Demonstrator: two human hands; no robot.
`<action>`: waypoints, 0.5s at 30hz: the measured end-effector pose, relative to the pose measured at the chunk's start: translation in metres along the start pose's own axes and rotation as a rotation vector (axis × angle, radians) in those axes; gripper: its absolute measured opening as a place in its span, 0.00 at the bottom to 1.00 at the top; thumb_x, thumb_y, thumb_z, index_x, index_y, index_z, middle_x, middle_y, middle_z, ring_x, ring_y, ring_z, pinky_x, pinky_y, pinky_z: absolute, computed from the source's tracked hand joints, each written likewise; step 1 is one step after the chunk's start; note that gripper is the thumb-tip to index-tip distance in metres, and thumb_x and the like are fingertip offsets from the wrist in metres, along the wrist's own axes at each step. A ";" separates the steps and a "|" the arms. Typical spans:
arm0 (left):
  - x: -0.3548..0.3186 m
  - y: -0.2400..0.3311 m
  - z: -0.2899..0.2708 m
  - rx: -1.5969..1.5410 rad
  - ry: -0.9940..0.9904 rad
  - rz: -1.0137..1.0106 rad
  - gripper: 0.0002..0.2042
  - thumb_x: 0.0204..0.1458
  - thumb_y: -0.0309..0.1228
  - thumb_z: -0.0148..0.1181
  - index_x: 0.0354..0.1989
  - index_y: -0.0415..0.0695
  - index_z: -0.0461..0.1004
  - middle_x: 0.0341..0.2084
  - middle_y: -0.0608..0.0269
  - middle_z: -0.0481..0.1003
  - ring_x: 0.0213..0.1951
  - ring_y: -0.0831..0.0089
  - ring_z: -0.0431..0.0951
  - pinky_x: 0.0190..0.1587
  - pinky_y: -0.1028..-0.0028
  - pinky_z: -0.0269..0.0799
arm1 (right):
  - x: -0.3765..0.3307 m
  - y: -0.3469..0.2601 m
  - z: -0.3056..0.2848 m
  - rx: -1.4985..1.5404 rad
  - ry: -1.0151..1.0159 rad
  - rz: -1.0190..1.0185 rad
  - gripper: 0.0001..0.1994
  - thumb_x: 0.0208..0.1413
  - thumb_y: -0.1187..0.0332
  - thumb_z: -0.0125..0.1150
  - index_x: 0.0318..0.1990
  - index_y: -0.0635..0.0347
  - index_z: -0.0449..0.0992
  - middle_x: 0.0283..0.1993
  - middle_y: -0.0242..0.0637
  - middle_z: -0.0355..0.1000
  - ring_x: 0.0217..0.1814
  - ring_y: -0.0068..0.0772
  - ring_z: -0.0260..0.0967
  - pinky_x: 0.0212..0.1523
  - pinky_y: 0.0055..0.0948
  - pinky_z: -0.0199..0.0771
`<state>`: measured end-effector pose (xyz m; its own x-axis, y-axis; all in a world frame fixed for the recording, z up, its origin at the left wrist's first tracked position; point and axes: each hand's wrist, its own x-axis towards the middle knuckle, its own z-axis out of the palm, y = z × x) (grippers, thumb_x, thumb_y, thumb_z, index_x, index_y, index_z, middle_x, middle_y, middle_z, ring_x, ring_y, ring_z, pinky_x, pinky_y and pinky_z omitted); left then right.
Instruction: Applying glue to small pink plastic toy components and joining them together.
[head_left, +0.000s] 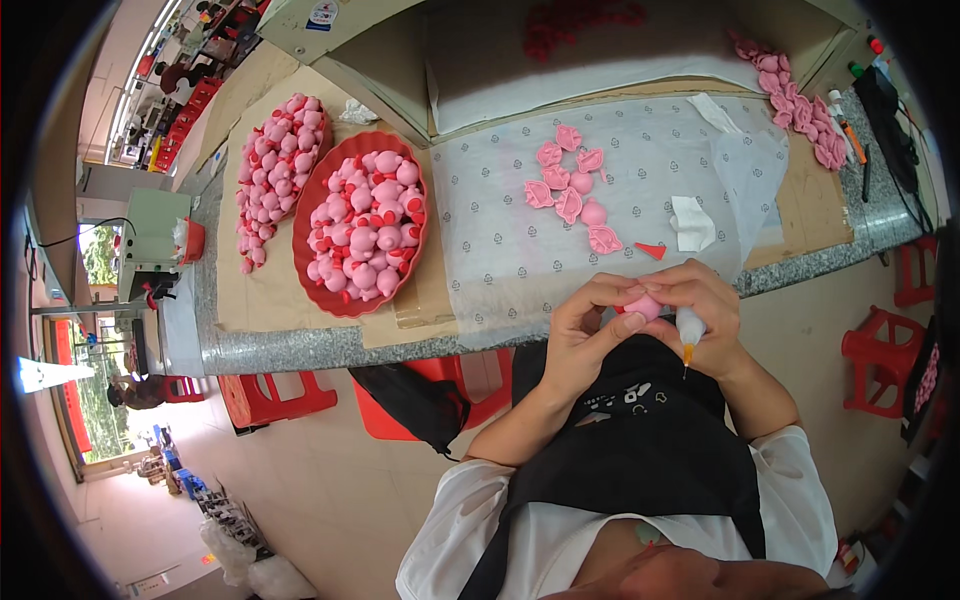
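Close to the table's front edge, my left hand (585, 325) and my right hand (715, 305) meet around a small rounded pink figure part (645, 306). A bit of red shows beside it at the left fingers. Both hands are closed on the part, and the fingers hide much of it. Tucked in my right hand is a small translucent squeeze bottle (690, 328), its amber tip and thin needle pointing down toward me. Beyond my hands lie several loose pink pieces (568, 205), some hollow and cupped, some round. A red cone-shaped piece (650, 250) is nearest my fingers.
Left of the printed sheet (490, 270) stands a red scalloped tray (300, 270) heaped with pink figures, with another heap (275, 165) behind it. More pink pieces (800, 110) lie far right, near pens. A box-like booth (360, 70) backs the table. Red stools (285, 395) stand below.
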<state>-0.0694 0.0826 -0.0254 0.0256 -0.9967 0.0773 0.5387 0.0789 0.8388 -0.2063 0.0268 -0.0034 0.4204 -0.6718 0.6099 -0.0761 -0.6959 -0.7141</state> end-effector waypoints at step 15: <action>0.000 -0.023 -0.002 -0.656 -0.049 -0.066 0.08 0.43 0.30 0.56 0.32 0.48 0.66 0.36 0.61 0.64 0.42 0.69 0.64 0.47 0.70 0.59 | -0.010 0.004 0.018 0.571 0.109 0.247 0.14 0.31 0.78 0.64 0.30 0.65 0.71 0.36 0.42 0.68 0.38 0.31 0.66 0.39 0.26 0.65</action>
<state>-0.0806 0.0804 -0.0456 -0.0556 -0.9957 0.0744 0.9394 -0.0269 0.3418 -0.1943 0.0354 -0.0190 0.3552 -0.8383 0.4135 0.3482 -0.2919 -0.8908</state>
